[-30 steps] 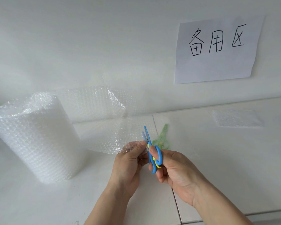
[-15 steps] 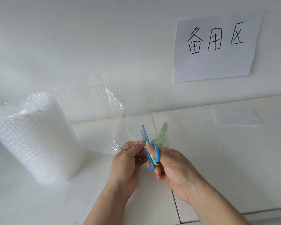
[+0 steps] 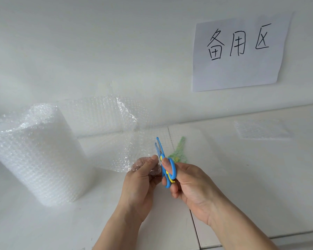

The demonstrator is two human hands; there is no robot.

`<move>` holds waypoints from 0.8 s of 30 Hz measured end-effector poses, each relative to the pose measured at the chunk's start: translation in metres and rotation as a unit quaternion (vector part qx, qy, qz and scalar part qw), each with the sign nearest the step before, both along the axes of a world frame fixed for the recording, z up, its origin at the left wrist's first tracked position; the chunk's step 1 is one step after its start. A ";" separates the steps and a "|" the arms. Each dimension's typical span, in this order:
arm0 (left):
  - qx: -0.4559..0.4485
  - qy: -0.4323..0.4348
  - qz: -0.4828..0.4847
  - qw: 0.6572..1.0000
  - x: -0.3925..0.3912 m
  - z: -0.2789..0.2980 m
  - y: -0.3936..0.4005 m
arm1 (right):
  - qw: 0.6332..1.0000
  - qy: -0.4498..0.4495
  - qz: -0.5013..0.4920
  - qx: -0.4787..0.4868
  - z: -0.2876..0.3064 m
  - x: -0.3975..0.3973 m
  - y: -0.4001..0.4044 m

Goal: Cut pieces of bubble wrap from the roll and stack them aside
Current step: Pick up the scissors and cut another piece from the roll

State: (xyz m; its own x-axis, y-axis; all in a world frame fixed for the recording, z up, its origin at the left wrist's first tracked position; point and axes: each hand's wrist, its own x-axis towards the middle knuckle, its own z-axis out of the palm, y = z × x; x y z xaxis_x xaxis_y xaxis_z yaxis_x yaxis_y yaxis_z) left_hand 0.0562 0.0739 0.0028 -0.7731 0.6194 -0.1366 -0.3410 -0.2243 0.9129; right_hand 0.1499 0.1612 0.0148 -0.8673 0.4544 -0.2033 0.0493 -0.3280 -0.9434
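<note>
Very little has changed over the last second: the left hand [image 3: 142, 179] still pinches the near edge of the loose sheet [image 3: 116, 150] between thumb and fingers, and the right hand [image 3: 188, 184] still grips the blue scissors [image 3: 165, 165], fingers curled through the handles. The blades stay only slightly parted at that edge, pointing away from the person (any advance is too small to tell). That suggests the cut is only just starting and no new piece is free yet.

The sheet is clear, crinkled and shiny, trailing back along the wall to the roll [image 3: 33, 154], which stands upright on the white table [image 3: 242, 177] at the left. One flat cut piece [image 3: 260, 129] lies well apart at the right, below the paper sign [image 3: 240, 51]. Something green [image 3: 179, 150] shows through the sheet.
</note>
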 end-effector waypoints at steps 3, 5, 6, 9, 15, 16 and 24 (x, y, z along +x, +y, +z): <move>0.004 0.004 0.001 1.000 0.000 0.000 0.000 | 1.000 -0.001 -0.005 -0.002 -0.001 0.000 0.000; 0.004 0.005 -0.003 1.000 0.001 -0.001 0.000 | 1.000 -0.002 -0.002 -0.003 0.000 0.000 0.001; 0.004 0.005 -0.005 1.000 0.001 -0.001 0.000 | 1.000 -0.001 0.000 -0.002 0.000 0.000 0.001; 0.002 0.003 -0.009 1.000 0.001 -0.001 0.001 | 1.000 0.007 0.009 -0.002 0.002 0.000 0.003; 0.007 0.011 -0.020 1.000 0.000 -0.003 0.001 | 1.000 0.008 -0.002 0.002 0.000 -0.002 0.003; 0.008 0.011 -0.019 1.000 0.000 -0.004 0.001 | 1.000 0.009 -0.002 0.000 -0.001 -0.002 0.003; 0.010 -0.005 -0.009 1.000 0.002 -0.003 0.002 | 1.000 0.004 -0.007 0.016 0.002 -0.003 0.005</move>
State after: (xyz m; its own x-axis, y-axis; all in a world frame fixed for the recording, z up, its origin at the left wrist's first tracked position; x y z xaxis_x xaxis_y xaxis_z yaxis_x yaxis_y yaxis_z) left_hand 0.0586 0.0760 0.0003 -0.7604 0.6359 -0.1322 -0.3548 -0.2363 0.9046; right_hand 0.1470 0.1658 0.0165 -0.8621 0.4730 -0.1819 0.0375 -0.2985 -0.9537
